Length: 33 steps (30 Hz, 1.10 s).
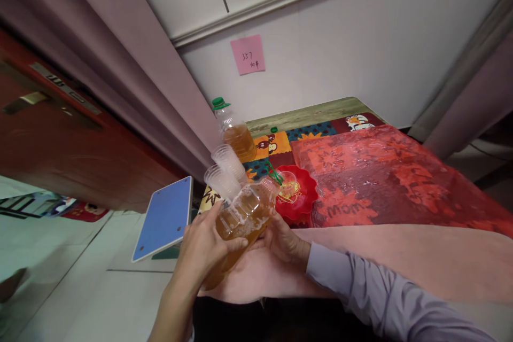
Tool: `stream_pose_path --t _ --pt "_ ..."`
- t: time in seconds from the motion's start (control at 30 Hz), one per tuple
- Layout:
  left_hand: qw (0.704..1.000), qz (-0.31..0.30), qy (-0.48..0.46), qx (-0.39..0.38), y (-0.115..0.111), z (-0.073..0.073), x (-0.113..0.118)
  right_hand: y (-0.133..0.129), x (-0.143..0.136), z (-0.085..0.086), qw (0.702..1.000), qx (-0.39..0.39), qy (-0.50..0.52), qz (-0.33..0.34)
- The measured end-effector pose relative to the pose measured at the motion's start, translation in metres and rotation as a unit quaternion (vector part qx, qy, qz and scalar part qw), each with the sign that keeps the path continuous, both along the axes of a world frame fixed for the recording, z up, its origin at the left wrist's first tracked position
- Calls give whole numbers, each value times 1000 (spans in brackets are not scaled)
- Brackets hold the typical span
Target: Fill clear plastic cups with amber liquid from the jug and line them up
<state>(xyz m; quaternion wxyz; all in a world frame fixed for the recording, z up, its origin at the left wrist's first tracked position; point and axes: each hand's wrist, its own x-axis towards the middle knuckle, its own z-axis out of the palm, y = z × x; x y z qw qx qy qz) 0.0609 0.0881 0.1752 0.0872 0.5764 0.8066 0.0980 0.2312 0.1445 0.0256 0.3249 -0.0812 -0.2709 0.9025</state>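
A large clear bottle of amber liquid (252, 208) is tilted, its neck pointing up and right over a red scalloped plate (306, 192). My left hand (206, 240) wraps round its lower left side. My right hand (284, 240) grips the bottle from the right, below its neck. A clear plastic cup (287, 184) stands on the plate at the bottle's mouth. Green strips (274, 172) hang at the neck. Two stacks of clear cups (229, 163) are just behind the bottle.
A second bottle with a green cap (238, 136) stands at the table's back left. A small green cap (274, 130) lies near the wall. The patterned tablecloth (360, 171) has a clear cover and a pink cloth (401, 251) along the front. A blue stool (166, 216) is left of the table.
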Motion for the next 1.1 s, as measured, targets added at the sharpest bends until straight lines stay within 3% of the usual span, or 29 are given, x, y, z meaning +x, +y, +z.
stream_pose_path --t 1.1 --pt "1000 8 -3 -9 -1 2 2 0 -4 -11 1000 -6 6 1"
